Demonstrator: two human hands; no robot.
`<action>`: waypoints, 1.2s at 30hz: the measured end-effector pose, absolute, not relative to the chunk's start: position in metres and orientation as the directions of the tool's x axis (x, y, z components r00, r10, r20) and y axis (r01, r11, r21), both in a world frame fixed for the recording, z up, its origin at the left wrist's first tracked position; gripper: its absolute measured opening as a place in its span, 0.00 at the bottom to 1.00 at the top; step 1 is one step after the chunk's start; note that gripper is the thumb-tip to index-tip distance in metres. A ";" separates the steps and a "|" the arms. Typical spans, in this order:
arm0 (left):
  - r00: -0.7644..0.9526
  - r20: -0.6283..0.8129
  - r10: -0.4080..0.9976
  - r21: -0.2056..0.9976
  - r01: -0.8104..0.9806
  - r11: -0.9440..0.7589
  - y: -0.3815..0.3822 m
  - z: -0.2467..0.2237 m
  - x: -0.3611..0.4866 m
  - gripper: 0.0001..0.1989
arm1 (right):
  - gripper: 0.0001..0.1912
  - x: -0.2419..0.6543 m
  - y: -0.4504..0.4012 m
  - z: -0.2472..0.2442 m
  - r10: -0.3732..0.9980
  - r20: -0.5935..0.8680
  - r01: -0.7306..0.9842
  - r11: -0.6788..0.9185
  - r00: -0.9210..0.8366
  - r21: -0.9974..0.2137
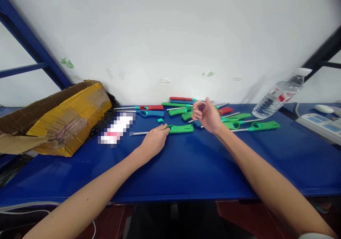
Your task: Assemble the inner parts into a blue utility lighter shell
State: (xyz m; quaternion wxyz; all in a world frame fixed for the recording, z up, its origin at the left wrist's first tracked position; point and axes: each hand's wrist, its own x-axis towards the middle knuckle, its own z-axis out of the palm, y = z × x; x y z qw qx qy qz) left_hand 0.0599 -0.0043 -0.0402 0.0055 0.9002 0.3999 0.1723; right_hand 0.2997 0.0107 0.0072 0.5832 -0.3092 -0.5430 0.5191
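Fingers of my left hand [155,138] are wrapped over the front of a green lighter [181,129] lying flat on the blue table, its metal rod pointing left. My right hand [206,115] is raised above the other lighters with its fingers curled; a small dark thing shows at the fingertips, too small to name. Behind my left hand are a red lighter [156,107], a blue lighter [153,113] and a small green piece [160,120]. Several green lighters, one of them at the far right [266,125], lie around and beyond my right hand.
A taped cardboard box [71,118] stands at the left, beside a blurred white and red item [117,129]. At the right are a tilted water bottle [278,97] and a white device [321,125]. The wall rises behind the blue table [186,171].
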 end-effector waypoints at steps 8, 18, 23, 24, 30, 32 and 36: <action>0.618 0.266 0.740 0.182 0.721 -0.668 -0.004 -0.037 0.059 0.17 | 0.17 0.314 0.019 0.003 0.944 0.257 -0.287 0.192 -0.209 -0.939; 0.608 0.278 0.744 0.180 0.727 -0.662 -0.005 -0.039 0.060 0.17 | 0.21 0.331 0.022 0.003 0.918 0.391 0.049 0.394 -0.059 -0.918; 0.602 0.290 0.744 0.166 0.734 -0.658 -0.006 -0.039 0.061 0.16 | 0.16 0.322 0.017 0.007 0.894 0.439 0.120 0.428 0.086 -0.896; 0.603 0.300 0.739 0.157 0.733 -0.662 -0.006 -0.039 0.061 0.16 | 0.15 0.319 0.016 0.007 0.885 0.448 0.138 0.432 0.124 -0.891; 0.614 0.328 0.718 0.123 0.725 -0.677 -0.004 -0.042 0.061 0.16 | 0.14 0.308 0.007 0.012 0.844 0.475 0.157 0.449 0.250 -0.880; 0.616 0.329 0.716 0.120 0.725 -0.679 -0.004 -0.043 0.061 0.16 | 0.15 0.311 0.006 0.015 0.824 0.487 0.127 0.471 0.292 -0.873; 0.627 0.310 0.714 0.112 0.722 -0.683 -0.004 -0.042 0.058 0.15 | 0.19 0.321 0.012 0.013 0.820 0.438 0.010 0.467 0.369 -0.884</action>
